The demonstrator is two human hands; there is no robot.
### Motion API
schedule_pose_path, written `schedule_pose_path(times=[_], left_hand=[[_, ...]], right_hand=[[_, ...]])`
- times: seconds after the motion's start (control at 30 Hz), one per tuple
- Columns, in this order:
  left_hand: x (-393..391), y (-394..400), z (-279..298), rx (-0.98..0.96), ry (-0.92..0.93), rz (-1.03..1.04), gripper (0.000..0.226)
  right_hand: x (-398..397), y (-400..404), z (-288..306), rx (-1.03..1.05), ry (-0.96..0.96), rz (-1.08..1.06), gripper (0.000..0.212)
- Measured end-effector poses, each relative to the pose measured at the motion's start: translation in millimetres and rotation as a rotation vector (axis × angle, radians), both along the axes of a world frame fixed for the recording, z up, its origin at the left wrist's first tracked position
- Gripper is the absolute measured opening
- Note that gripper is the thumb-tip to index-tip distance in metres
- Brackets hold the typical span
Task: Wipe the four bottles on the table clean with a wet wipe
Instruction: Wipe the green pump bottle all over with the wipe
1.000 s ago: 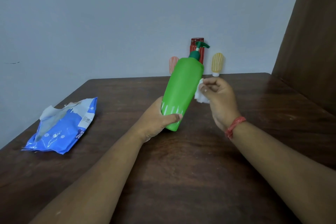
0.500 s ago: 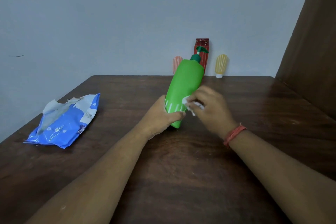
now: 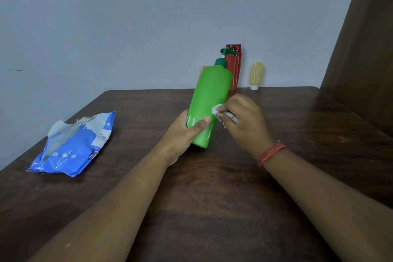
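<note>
Left hand [image 3: 184, 134] round tilted green bottle [image 3: 209, 100], right hand [image 3: 244, 119] pinching wipe [image 3: 217, 110] against it

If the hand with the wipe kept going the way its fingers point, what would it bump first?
The right hand points left, pressing the wet wipe onto the green bottle. It would likely meet that bottle first, with the left hand's thumb just below.

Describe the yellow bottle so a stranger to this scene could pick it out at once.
Look to the far edge of the dark wooden table, where it meets the grey wall. A tall red bottle stands there, and the yellow bottle stands just right of it. It is shorter, a rounded shape with pale vertical stripes, resting on a white cap.
</note>
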State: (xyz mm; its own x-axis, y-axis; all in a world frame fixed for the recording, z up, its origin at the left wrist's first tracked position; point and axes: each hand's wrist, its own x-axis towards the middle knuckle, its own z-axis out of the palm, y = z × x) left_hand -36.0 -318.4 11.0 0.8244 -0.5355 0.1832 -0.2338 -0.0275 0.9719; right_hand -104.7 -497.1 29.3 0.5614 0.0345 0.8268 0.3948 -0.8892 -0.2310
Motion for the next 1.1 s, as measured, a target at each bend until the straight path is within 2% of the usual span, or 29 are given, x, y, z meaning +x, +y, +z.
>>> schedule_pose_path(times=[0.07, 0.13, 0.2, 0.27, 0.43, 0.57, 0.63, 0.77, 0.93, 1.03, 1.1], left_hand=[[-4, -1, 4, -0.101, 0.086, -0.032, 0.063], [-6, -3, 8, -0.236, 0.304, -0.033, 0.076], [-7, -4, 10, -0.347, 0.469, -0.045, 0.078], [-9, -6, 10, -0.418, 0.536, -0.077, 0.073], [-11, -5, 14, -0.483, 0.563, -0.132, 0.060], [-4, -1, 11, -0.507, 0.572, -0.087, 0.059], [-5, -2, 11, -0.483, 0.562, -0.098, 0.058], [-11, -9, 11, -0.421, 0.532, -0.125, 0.060], [-5, -6, 9, -0.476, 0.545, -0.058, 0.056], [-7, -7, 9, -0.450, 0.548, -0.084, 0.059], [-7, -9, 9, -0.445, 0.547, -0.078, 0.060]], right_hand=[[-2, 6, -3, -0.040, 0.031, 0.045, 0.009], [-3, 11, -4, -0.080, 0.050, 0.081, 0.011], [-1, 11, -3, -0.075, 0.039, 0.070, 0.010], [-1, 12, 0, -0.047, 0.010, 0.029, 0.007], [-7, 14, -1, 0.073, 0.028, 0.051, 0.006], [-8, 19, 0, -0.045, 0.113, 0.189, 0.012], [-6, 20, 1, -0.063, 0.059, 0.142, 0.011], [-6, 14, 5, 0.115, -0.031, 0.024, 0.007], [-8, 18, 0, -0.173, 0.081, 0.182, 0.019], [-2, 14, 2, -0.079, 0.002, 0.061, 0.010], [-4, 10, 3, -0.060, -0.002, 0.064, 0.011]])
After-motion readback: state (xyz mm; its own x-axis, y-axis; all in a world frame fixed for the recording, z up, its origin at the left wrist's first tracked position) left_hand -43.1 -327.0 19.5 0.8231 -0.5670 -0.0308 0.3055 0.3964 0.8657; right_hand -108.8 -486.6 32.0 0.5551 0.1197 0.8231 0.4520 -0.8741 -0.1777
